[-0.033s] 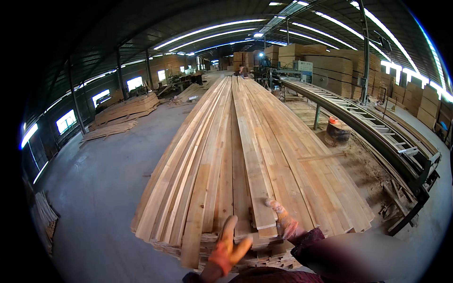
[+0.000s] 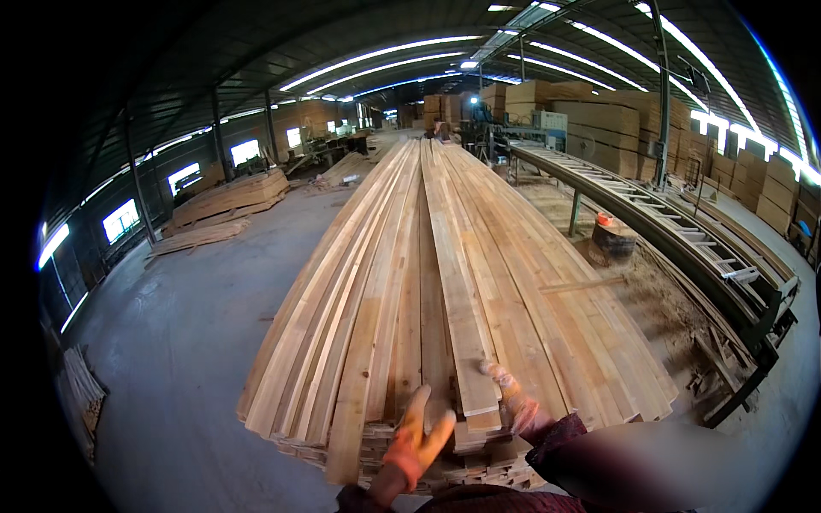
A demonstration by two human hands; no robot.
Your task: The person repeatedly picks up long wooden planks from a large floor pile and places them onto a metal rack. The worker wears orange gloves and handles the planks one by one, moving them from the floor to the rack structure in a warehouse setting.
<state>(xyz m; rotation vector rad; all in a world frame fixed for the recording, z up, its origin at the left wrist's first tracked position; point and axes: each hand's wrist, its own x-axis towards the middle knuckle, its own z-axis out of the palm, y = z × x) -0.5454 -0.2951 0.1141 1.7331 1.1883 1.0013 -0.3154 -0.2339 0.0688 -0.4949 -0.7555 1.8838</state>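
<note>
**Gloved hands at the near end of the plank stack**

Nothing is differing from the earlier frame: both hands and the boards are sitting exactly where they were.

The left hand, in an orange glove, is hovering just above the near edge of the plank stack, fingers spread wide open and gripping nothing. The right hand, also gloved in orange and worn pale, is reaching onto the top of the stack just beside the near end of a raised plank that is lying higher than its neighbours; its fingers are resting loosely against the wood, and whether they are actually gripping the plank cannot be told. That plank is running lengthways down the middle of the stack, its near end just short of the stack's near edge.

Right of the stack a long metal conveyor is stretching away. Beyond it, large stacks of plain tan boxes are standing along the right wall, rectangular and unmarked at this distance. A small orange-topped drum is standing between stack and conveyor. Lower board piles are lying on the floor far left.
</note>
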